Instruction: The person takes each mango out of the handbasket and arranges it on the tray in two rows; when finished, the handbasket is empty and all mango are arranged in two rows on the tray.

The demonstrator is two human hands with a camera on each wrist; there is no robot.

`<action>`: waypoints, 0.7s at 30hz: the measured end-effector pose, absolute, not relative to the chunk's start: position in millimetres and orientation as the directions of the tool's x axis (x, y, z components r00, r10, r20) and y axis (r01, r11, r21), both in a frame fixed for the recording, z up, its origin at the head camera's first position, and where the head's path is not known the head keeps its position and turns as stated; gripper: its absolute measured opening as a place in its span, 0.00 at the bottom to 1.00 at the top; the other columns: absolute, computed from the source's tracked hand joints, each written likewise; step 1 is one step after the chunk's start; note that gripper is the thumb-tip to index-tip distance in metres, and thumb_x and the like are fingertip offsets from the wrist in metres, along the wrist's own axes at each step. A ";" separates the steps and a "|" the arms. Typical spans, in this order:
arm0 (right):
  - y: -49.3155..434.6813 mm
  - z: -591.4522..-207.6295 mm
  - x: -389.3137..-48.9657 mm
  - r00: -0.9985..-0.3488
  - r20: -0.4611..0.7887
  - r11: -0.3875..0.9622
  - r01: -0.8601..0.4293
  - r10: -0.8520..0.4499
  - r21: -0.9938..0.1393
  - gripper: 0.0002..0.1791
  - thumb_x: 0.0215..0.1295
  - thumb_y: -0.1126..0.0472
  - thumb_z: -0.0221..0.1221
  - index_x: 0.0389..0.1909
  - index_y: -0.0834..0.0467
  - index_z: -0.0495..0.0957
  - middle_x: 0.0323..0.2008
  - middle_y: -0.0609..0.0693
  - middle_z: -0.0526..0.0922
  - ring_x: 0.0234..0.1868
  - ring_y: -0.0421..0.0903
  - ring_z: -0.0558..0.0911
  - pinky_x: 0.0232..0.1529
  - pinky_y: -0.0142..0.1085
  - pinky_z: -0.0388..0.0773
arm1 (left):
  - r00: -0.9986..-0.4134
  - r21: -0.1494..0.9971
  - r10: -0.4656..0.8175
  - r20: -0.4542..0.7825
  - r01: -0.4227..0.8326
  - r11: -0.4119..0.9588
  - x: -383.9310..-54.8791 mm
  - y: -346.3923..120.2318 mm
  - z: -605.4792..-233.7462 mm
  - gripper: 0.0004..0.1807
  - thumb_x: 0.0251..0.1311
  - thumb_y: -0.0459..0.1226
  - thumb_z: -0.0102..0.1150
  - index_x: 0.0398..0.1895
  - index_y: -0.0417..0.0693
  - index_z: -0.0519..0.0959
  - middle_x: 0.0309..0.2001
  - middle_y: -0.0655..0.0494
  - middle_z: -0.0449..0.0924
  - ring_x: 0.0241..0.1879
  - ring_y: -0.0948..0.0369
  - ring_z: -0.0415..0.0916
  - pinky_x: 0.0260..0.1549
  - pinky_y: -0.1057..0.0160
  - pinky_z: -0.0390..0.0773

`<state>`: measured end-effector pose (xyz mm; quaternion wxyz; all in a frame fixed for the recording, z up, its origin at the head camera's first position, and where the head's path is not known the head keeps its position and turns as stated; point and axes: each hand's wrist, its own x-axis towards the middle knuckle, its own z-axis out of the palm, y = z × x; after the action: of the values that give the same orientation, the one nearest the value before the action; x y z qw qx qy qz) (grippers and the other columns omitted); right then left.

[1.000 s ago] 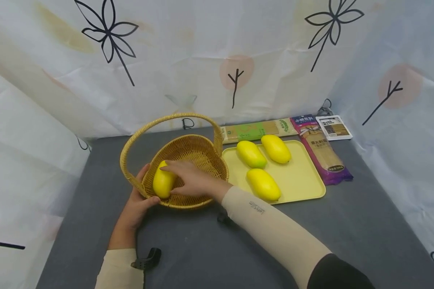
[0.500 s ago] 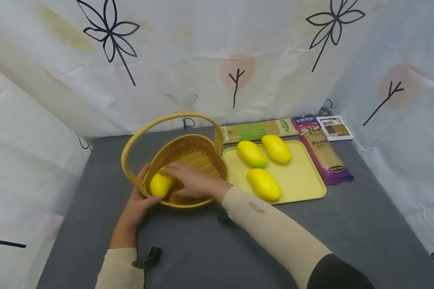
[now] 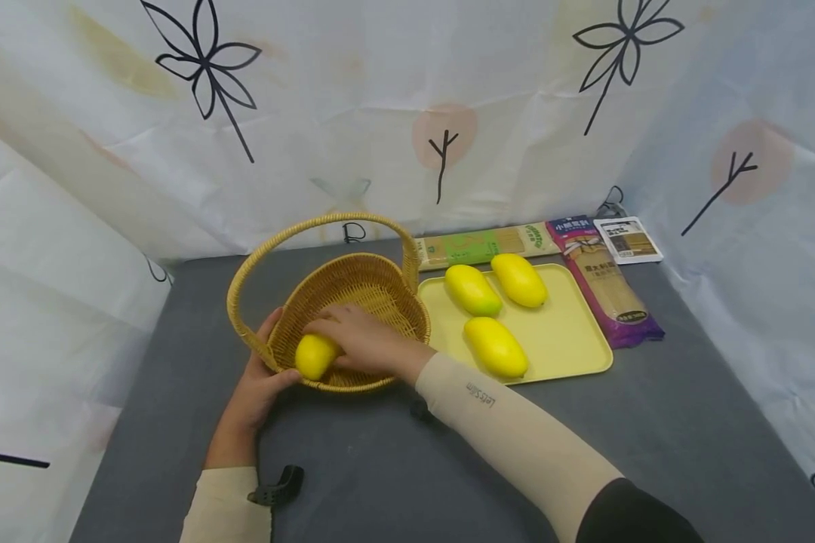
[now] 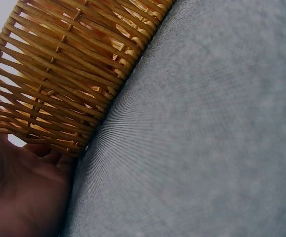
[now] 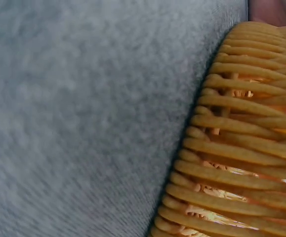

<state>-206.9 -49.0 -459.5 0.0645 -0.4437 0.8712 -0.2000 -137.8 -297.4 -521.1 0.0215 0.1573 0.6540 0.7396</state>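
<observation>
A woven basket (image 3: 389,296) with a tall arched handle stands on the left part of the table. My left hand (image 3: 258,388) holds its left side, thumb over the rim and fingers outside. Inside the basket, my right hand (image 3: 365,341) grips a yellow mango (image 3: 315,358) near the front left wall. In the left wrist view, the basket's woven side (image 4: 68,64) meets the palm (image 4: 31,192). The right wrist view is filled by the basket's outer wall (image 5: 246,143) and tablecloth; the right hand is hidden there.
Right of the basket lies a pale yellow tray (image 3: 570,347) bearing three mangoes (image 3: 496,347). A green noodle pack (image 3: 478,245) lies behind it, a purple noodle bag (image 3: 604,283) along its right side. A white card (image 3: 628,240) is at the back right. Printed curtains (image 3: 353,113) enclose the table.
Within the basket, the mango has shifted and turned, first slightly left and down, then back right. My right fingers have followed it and curled closer around it. The left hand stays put.
</observation>
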 end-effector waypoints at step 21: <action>-46.6 -455.6 -206.5 -0.702 0.003 0.601 -0.612 -0.712 -0.514 0.40 0.73 0.48 0.73 0.81 0.53 0.70 0.72 0.50 0.72 0.64 0.43 0.74 0.63 0.38 0.73 | -0.951 0.976 0.231 0.203 0.179 -0.123 -137.6 -298.3 -521.4 0.57 0.68 0.20 0.68 0.92 0.57 0.47 0.86 0.43 0.46 0.74 0.55 0.63 0.64 0.64 0.72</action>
<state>-206.5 -46.6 -455.6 0.1016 -0.3721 0.8890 -0.2468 -137.6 -298.3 -521.4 0.0178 0.1547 0.6620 0.7331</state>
